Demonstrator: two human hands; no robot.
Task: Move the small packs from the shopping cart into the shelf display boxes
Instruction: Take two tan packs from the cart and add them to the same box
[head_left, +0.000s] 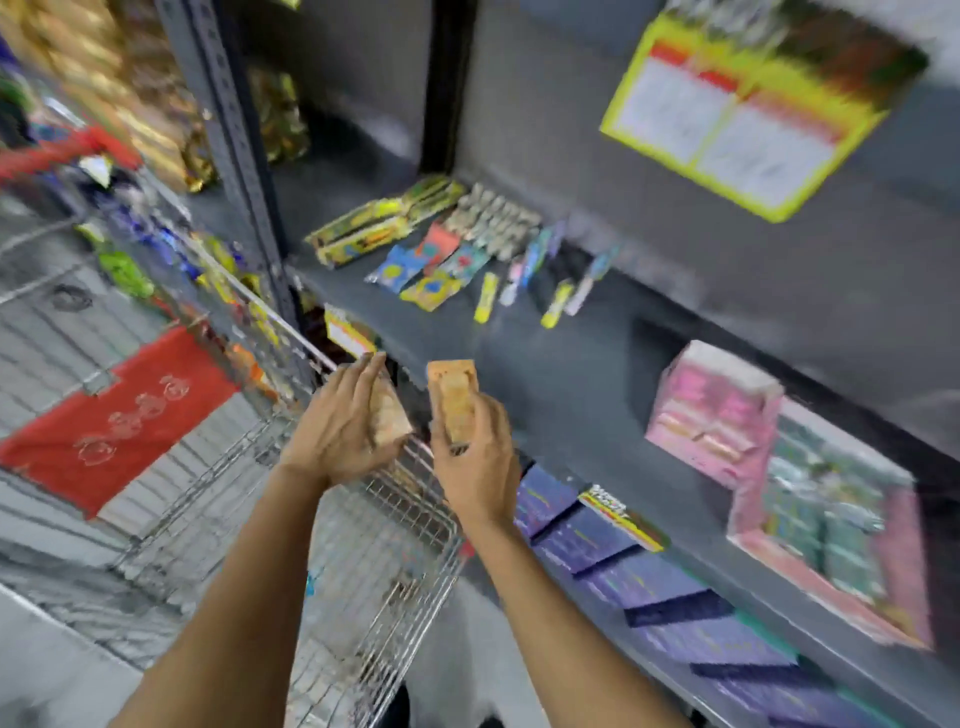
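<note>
The picture is blurred by motion. My left hand (340, 426) grips a small tan pack (388, 413) over the corner of the wire shopping cart (384, 525). Close beside it, my right hand (475, 457) holds a second tan-orange pack (453, 395) upright, near the front edge of the grey shelf (561, 374). A pink display box (711, 410) stands on that shelf to the right. A larger pink open box (831, 525) with greenish packs sits further right.
Loose colourful packs and pens (467, 249) lie at the back of the shelf. Purple boxes (649, 566) line the lower shelf. A yellow-edged sign (737, 119) hangs above. The cart has a red flap (119, 415) and assorted goods (171, 249).
</note>
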